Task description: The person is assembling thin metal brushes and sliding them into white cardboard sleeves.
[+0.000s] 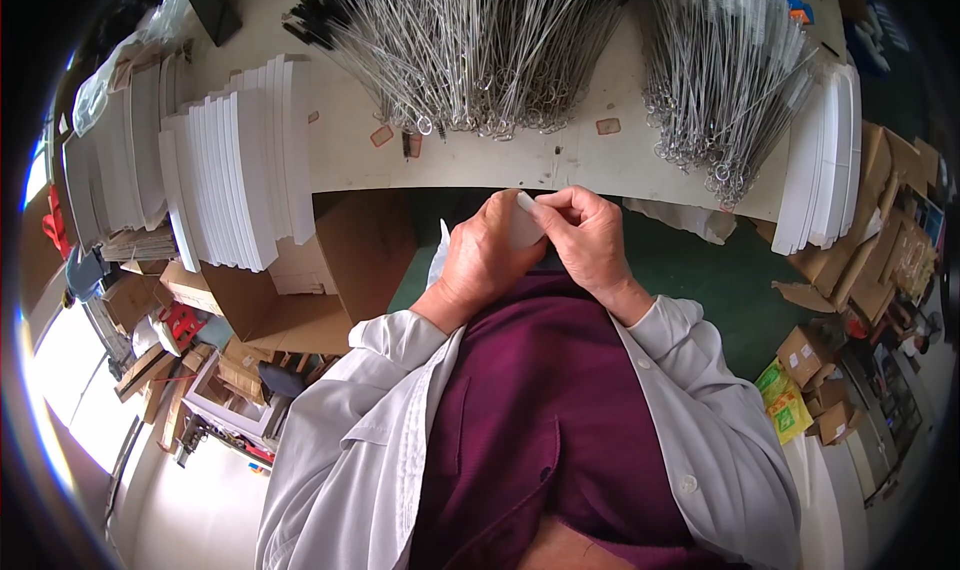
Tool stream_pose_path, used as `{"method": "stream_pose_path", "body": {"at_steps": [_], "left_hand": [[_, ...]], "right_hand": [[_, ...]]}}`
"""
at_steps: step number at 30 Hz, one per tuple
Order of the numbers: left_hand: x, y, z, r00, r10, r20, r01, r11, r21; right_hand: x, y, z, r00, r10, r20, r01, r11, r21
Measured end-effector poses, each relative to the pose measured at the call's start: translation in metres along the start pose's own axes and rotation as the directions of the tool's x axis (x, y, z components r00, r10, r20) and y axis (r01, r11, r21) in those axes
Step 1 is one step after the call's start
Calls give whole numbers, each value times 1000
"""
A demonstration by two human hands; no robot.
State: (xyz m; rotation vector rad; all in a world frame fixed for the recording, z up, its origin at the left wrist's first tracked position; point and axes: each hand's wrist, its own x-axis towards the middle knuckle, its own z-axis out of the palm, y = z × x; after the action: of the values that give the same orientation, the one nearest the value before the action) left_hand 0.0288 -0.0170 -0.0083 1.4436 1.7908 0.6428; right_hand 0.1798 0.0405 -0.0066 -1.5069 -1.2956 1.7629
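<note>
Just off the table's near edge, my left hand (480, 255) and my right hand (588, 238) meet in front of my body. Between them is a small, thin white piece (524, 232), perhaps paper or plastic; the fingers hide much of it. My left fingers are closed around it, while my right thumb and forefinger pinch at its upper edge. Beyond my hands, a large fanned pile of wire-handled brushes (480, 50) with looped ends lies on the table (450, 165); black bristles show at its far left. Farther right lies a second pile of looped wire brushes (715, 80) with pale bristles.
Rows of flat white cartons (225, 175) stand at the table's left, with more white cartons (820, 160) at its right end. An open cardboard box (365, 255) sits below the left edge. Flattened cardboard (880, 205) leans at right, near a yellow-green packet (783, 402).
</note>
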Motion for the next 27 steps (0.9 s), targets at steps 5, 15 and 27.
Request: {"method": "stream_pose_path", "body": {"at_steps": [5,15,27], "left_hand": [[-4,2,0,1000,-4,7,4,1000,17],[-7,2,2,999,-3,-37,4,1000,15],[-9,2,-4,998,4,-62,-7,999,-48]], "right_hand": [[1,-2,-7,996,91,25,-92,994,63],[0,-7,-8,975,219,34,-221,964,148],[-14,0,-3,984,-166,66,170,983,-65]]}}
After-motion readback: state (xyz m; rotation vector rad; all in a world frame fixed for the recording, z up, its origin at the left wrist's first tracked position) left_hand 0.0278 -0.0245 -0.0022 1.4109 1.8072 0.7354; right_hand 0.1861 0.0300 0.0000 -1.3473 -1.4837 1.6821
